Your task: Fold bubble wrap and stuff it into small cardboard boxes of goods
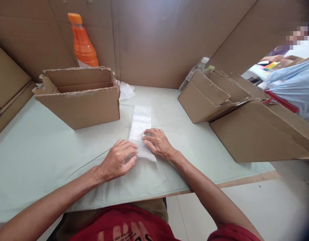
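A narrow strip of clear bubble wrap [141, 117] lies lengthwise on the cloth-covered table [94, 187] in front of me. Its near end is loose and flares toward the lower right. My left hand [120, 156] is curled at the strip's left edge, thumb and fingertips closing on the plastic there. From the other side, my right hand [158, 143] grips the right edge with bent fingers. Whether anything is wrapped inside the strip, I cannot tell.
An open cardboard box [94, 108] stands at left, with crumpled bubble wrap [126, 90] beside it and an orange bottle [84, 45] behind. Right are another box [201, 97], a clear bottle [192, 75] and a larger box [254, 134]. Cardboard panels [154, 43] wall the back. Another person's sleeve [292, 83] shows far right.
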Available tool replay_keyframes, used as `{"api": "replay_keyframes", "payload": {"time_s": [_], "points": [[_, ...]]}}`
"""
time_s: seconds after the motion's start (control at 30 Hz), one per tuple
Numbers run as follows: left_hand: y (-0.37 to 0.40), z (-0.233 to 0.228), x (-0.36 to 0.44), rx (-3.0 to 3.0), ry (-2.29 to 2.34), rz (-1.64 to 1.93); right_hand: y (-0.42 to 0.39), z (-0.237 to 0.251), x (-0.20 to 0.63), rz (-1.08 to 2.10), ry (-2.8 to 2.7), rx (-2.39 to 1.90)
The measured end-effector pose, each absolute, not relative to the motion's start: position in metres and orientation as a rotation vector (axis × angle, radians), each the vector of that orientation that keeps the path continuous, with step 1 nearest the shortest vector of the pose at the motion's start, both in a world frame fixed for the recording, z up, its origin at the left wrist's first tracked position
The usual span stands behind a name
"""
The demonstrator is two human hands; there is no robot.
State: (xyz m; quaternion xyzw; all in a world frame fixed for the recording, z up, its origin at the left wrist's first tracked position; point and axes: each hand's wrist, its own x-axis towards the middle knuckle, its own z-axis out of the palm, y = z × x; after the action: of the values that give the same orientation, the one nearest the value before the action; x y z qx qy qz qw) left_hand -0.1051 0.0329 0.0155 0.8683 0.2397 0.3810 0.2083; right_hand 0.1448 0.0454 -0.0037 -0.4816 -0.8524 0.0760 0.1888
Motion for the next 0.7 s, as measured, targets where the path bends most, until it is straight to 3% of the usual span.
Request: {"api": "replay_keyframes", "payload": {"time_s": [0.17,0.33,0.57,0.7], "points": [[0.046,0.021,-0.099,2.379,0.817,1.056,0.046,-0.008,0.145,0.208,-2.394,-1.337],[0.080,0.022,-0.081,2.303,1.097,0.886,0.051,-0.001,0.153,0.483,-2.319,-1.328],[0.127,0.008,-0.052,2.342,1.259,0.672,0.050,-0.008,0.169,0.916,-1.800,-1.275],[0.133,0.001,-0.044,2.397,1.280,0.595,0.043,-0.004,0.171,0.622,-1.688,-1.410]]}}
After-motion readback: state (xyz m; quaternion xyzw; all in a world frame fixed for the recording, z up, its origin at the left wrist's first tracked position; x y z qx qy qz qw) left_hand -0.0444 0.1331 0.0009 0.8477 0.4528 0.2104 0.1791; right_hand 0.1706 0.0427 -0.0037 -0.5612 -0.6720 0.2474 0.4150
